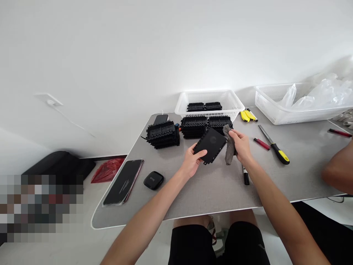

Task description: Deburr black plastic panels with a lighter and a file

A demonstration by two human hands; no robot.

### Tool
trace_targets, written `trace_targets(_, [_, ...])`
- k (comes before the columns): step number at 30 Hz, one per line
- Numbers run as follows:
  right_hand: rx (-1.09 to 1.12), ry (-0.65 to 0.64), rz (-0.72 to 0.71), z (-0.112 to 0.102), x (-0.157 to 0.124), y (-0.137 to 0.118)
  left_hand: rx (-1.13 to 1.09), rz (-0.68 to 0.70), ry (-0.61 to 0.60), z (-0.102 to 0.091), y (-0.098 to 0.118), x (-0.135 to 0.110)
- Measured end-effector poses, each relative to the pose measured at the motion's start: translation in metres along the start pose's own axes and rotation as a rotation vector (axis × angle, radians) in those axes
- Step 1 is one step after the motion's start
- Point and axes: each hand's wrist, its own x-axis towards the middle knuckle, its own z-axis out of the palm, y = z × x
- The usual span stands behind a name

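My left hand [192, 160] grips a flat black plastic panel [211, 145] with notched edges, thumb on its face, tilted above the table. Close by its right edge, my right hand [239, 144] pinches a grey cloth [230, 149] that hangs down from the fingers. Behind the panel stand stacks of similar black plastic parts [193, 127], and another stack [162, 134] sits to the left. Below the cloth lies a black marker [246, 176], partly hidden by my right forearm.
A white basket [182, 106] with more black parts stands against the wall; another basket [271, 114] holds clear plastic bags. To the right lie a file [277, 149], a red cutter [261, 143] and yellow-handled pliers [247, 116]. A phone [124, 182] and black case [153, 180] are left. Another person's arm [339, 169] rests far right.
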Motion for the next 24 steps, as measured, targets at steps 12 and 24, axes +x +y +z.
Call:
trace_targets(12, [-0.747, -0.181, -0.869, 0.023, -0.019, 0.031, -0.282, 0.022, 0.139, 0.004, -0.016, 0.004])
trace_targets(24, [-0.957, -0.233, -0.886, 0.018, -0.02, 0.023, -0.289, 0.011, 0.083, 0.005, -0.018, 0.003])
